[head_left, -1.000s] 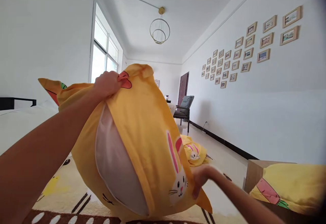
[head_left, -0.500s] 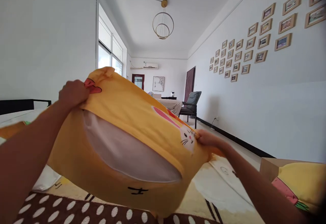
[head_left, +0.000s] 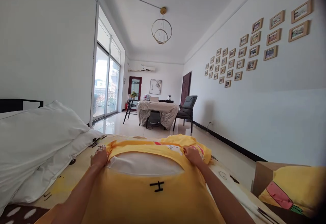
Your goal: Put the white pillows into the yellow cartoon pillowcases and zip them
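A yellow pillowcase point(head_left: 127, 196) with a rabbit print and a black mark lies in front of me on the bed. Through its long opening shows a white pillow point(head_left: 145, 164). My left hand point(head_left: 100, 156) is closed on the case at the left end of the opening. At the right end, my right hand point(head_left: 193, 154) grips the fabric close to the rabbit print. The case's far edge is bunched up beyond both hands, and its near part runs out of view at the bottom.
White pillows point(head_left: 48, 132) are heaped on the left of the patterned bed sheet point(head_left: 66, 179). On the right stands a cardboard box point(head_left: 263, 174) with a yellow printed cushion point(head_left: 297, 186) in it. Farther off are a covered table point(head_left: 158, 106) and a dark chair point(head_left: 187, 110).
Both hands have lowered the pillowcase from a raised, tilted position down onto the bed. It now lies nearly level, the hands are closer together, and the room behind shows more fully.
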{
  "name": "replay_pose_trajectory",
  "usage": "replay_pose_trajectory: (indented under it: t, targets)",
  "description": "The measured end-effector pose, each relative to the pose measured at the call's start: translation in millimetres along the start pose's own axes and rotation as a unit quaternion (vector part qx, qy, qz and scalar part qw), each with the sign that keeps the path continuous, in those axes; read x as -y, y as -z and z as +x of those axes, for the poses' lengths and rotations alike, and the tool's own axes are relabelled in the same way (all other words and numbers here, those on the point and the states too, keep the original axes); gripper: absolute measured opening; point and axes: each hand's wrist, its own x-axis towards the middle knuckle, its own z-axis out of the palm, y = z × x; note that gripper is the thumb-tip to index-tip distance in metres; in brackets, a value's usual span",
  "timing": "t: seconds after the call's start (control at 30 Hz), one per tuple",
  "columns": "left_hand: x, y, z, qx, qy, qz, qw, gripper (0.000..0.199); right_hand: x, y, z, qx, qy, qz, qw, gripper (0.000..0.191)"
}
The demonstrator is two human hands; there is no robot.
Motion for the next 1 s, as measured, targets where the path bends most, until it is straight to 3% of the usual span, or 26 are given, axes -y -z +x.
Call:
replay_pose_trajectory:
  t: [0.1,0.2,0.27,0.37,0.47,0.57,0.67,0.8,0.9,1.0]
  targets:
    - [-14.2,-18.9,3.4,0.019,-0.096,-0.048,0.994,0.040,23.7,-31.9,-6.5,0.003,0.081,0.057,0.995,0.033]
    - [-23.4,-27.7,-2.9,0.070,-0.222,-0.090,0.968,0.042,40.8,-39.2,-17.7,-0.002,0.162,0.118,0.980,0.035]
    - [-23.3,-32.0,-9.5,0.104,-0.265,-0.106,0.953,0.044,48.0,-37.4,-29.3,-0.005,0.222,0.160,0.962,0.036]
    - [-17.5,-41.1,-17.8,0.151,-0.283,-0.117,0.940,0.048,51.8,-36.0,-44.7,-0.003,0.282,0.162,0.946,0.036]
    - [-12.7,-51.4,-23.8,0.170,-0.267,-0.110,0.942,0.052,45.3,-37.9,-47.1,-0.007,0.262,0.115,0.958,0.031]
    - [-9.4,-52.2,-25.8,0.158,-0.254,-0.099,0.949,0.051,33.0,-32.1,-38.2,-0.002,0.253,0.070,0.965,0.042]
    - [-3.0,-33.0,-18.8,0.152,-0.232,-0.084,0.957,0.054,27.0,-8.6,-28.7,-0.023,0.277,-0.022,0.960,0.053]
    - [2.4,21.3,-2.0,0.121,-0.191,-0.075,0.971,0.058,35.5,37.6,-24.7,-0.071,0.325,-0.103,0.937,0.056]
    - [-9.9,67.4,-1.8,0.080,-0.177,-0.068,0.979,0.059,41.6,65.2,-25.1,-0.113,0.332,-0.135,0.927,0.055]
    - [-34.2,103.6,-15.7,-0.001,-0.163,-0.008,0.987,0.057,39.4,81.1,-27.6,-0.159,0.317,-0.146,0.924,0.052]
